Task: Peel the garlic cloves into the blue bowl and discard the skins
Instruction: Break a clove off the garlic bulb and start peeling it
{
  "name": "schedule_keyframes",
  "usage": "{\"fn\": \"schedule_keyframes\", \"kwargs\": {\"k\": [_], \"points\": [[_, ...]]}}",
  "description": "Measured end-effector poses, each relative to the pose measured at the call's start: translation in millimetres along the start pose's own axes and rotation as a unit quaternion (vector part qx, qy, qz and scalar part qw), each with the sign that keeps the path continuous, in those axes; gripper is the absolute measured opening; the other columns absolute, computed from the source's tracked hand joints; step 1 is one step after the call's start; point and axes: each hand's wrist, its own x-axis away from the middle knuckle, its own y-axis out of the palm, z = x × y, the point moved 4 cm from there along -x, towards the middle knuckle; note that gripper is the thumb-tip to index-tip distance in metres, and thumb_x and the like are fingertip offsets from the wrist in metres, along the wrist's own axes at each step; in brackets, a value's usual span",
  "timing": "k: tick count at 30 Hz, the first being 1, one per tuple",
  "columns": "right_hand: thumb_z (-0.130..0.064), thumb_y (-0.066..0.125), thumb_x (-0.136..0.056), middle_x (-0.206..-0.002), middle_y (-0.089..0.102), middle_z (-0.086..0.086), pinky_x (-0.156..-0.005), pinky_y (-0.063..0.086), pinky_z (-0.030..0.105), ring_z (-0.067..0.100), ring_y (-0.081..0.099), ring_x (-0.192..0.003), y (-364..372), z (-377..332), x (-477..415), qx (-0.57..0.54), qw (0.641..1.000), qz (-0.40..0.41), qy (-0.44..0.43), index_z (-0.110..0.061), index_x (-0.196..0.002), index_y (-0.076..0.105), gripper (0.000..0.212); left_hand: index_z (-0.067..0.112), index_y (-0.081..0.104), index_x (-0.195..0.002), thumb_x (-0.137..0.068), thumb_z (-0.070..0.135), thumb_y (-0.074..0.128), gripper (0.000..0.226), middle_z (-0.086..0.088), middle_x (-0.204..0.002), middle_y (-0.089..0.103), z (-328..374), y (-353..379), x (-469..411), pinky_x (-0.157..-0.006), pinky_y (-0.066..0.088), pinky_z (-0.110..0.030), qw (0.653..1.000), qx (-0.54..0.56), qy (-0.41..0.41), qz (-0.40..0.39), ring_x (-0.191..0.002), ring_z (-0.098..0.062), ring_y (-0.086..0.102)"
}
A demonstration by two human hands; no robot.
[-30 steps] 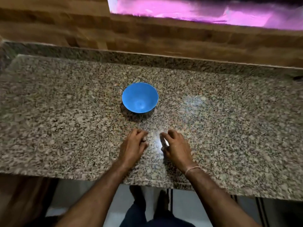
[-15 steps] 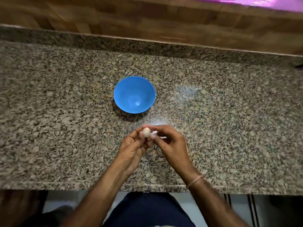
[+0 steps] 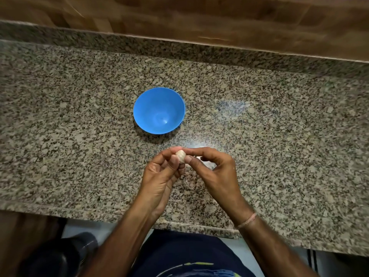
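Pinching garlic clove (image 3: 180, 156) between fingertips of left hand (image 3: 159, 180) and right hand (image 3: 217, 172), over granite counter (image 3: 279, 136), just short of blue bowl (image 3: 143, 108). Risk: the small round clove may squirt out under a hard squeeze; loose flakes could drift into the bowl. Clove pale, papery, faintly ridged, skin apparently on.

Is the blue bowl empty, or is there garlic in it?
Empty: the bowl is bare blue inside. The only garlic seen is pinched between the left hand and right hand, outside the bowl.
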Motion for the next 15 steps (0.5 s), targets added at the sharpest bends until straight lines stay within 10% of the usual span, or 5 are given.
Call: {"fn": "schedule_keyframes", "kwargs": {"k": [15], "points": [[-0.016, 0.081, -0.091, -0.108, 0.071, -0.006, -0.087, 0.061, 0.036, 0.021, 0.071, -0.106, -28.8, -6.2, -9.3, -0.041, 0.999, -0.006, -0.026, -0.014, -0.11, 0.074, 0.021, 0.009, 0.073, -0.12, -0.089, 0.009, 0.063, 0.033, -0.016, -0.127, 0.072, -2.2, 42.0, -0.9, -0.088, 0.059, -0.023, 1.0, 0.002, 0.027, 0.007, -0.116, -0.021, 0.071]]}}
